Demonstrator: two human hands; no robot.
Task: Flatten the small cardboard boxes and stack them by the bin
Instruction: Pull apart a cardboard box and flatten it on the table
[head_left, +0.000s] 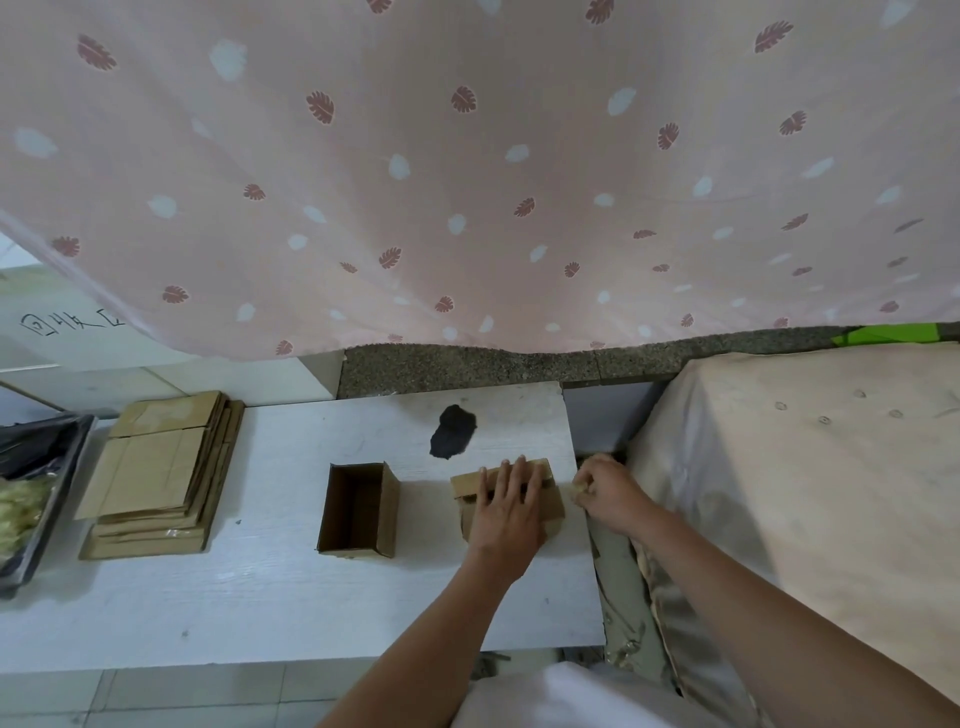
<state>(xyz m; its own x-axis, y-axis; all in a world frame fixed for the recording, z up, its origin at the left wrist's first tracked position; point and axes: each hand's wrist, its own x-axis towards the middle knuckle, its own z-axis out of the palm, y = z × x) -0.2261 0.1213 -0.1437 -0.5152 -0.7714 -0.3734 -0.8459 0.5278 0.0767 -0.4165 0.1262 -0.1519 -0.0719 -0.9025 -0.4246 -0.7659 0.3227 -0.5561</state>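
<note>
A small brown cardboard box (551, 500) lies near the right edge of the white table (270, 587). My left hand (506, 512) lies flat on top of it with straight fingers. Just right of the box, my right hand (605, 493) pinches a crumpled bit of tape or paper (576, 489). An open cardboard box (358, 509) stands upright at the table's middle, its inside showing. A stack of flattened boxes (161, 478) lies at the left, beside the bin (36, 488).
The bin holds a black liner and pale scraps. A black smudge (453, 432) marks the table behind the boxes. A pink leaf-print curtain (467, 182) hangs at the back. A cloth-covered surface (805, 478) stands to the right.
</note>
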